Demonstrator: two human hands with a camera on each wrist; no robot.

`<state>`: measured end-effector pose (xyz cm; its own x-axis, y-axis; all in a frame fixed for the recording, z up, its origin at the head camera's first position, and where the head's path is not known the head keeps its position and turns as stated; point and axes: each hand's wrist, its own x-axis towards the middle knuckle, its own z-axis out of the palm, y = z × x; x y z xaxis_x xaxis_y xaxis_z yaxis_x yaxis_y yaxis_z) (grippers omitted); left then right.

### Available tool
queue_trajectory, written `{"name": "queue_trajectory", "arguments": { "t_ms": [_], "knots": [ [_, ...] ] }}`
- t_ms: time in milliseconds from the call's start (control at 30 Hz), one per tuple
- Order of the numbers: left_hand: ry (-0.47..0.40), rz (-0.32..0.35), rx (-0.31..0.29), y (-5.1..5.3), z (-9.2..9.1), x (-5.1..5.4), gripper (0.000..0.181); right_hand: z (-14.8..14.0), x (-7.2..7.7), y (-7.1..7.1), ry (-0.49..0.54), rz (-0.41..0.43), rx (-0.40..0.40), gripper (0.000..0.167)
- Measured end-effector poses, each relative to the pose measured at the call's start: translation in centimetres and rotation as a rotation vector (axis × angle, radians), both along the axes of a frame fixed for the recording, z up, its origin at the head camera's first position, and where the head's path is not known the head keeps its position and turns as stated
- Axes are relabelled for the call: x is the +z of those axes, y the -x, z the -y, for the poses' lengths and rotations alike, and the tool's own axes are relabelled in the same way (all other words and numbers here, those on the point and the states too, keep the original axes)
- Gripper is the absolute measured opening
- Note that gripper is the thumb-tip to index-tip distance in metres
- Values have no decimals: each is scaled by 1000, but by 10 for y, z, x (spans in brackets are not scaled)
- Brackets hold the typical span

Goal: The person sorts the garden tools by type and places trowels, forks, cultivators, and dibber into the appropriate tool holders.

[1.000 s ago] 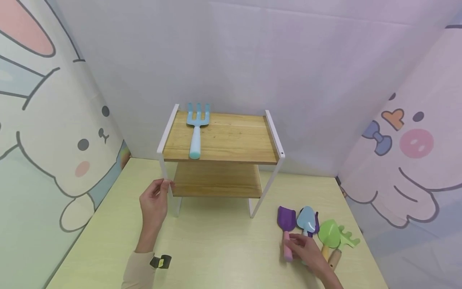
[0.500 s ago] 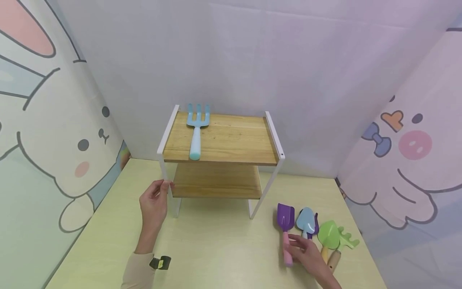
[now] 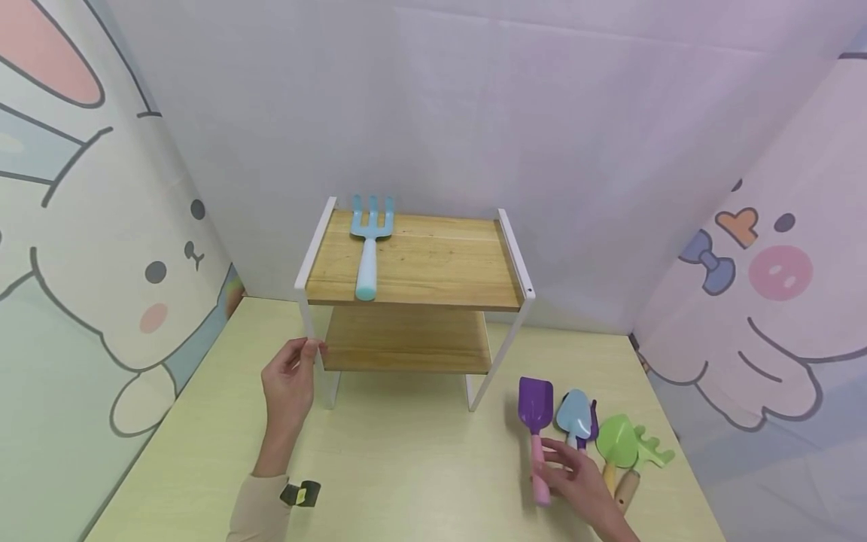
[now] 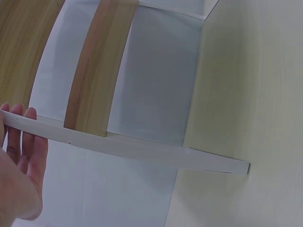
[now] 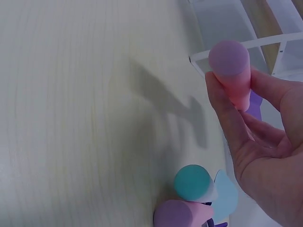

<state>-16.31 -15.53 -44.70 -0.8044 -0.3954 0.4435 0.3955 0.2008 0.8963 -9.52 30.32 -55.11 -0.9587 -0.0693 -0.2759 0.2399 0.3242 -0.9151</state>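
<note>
My right hand (image 3: 581, 482) pinches the pink handle (image 3: 539, 470) of a purple shovel (image 3: 536, 404) at the lower right. In the right wrist view the handle (image 5: 230, 61) is held between thumb and fingers, above the tabletop, with its shadow beside it. My left hand (image 3: 290, 384) grips the white left leg of the two-tier wooden rack (image 3: 413, 297); in the left wrist view my fingers (image 4: 29, 137) curl round the white frame (image 4: 142, 150). A light blue hand fork (image 3: 367, 263) lies on the left of the top shelf.
Right of the shovel lie a light blue trowel (image 3: 575, 414), a purple tool partly under it, a green trowel (image 3: 617, 440) with a yellow handle and a green rake (image 3: 652, 449). Cartoon-printed cloth walls stand behind and at both sides of the table (image 3: 406, 467).
The purple shovel has come up off the table, its blade shifting slightly away from me, in my right hand. My left hand has stayed on the rack's leg.
</note>
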Motion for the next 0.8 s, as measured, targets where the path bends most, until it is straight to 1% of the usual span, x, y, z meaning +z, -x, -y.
{"name": "queue_trajectory", "arguments": {
  "t_ms": [200, 333, 433, 667, 800],
  "knots": [
    [-7, -2, -2, 1, 0, 0, 14, 0, 4, -3, 10, -5, -7, 66],
    [-3, -8, -3, 1, 1, 0, 13, 1, 8, -6, 38, -30, 3, 64],
    [-5, -8, -2, 0, 1, 0, 14, 3, 11, -8, 31, -47, -2, 63],
    [-13, -8, 0, 0, 0, -1, 15, 11, 16, -15, -19, -59, -58, 62],
    [-6, -6, -1, 1, 0, -2, 15, 14, 19, -20, -9, -64, -75, 62]
  ]
}}
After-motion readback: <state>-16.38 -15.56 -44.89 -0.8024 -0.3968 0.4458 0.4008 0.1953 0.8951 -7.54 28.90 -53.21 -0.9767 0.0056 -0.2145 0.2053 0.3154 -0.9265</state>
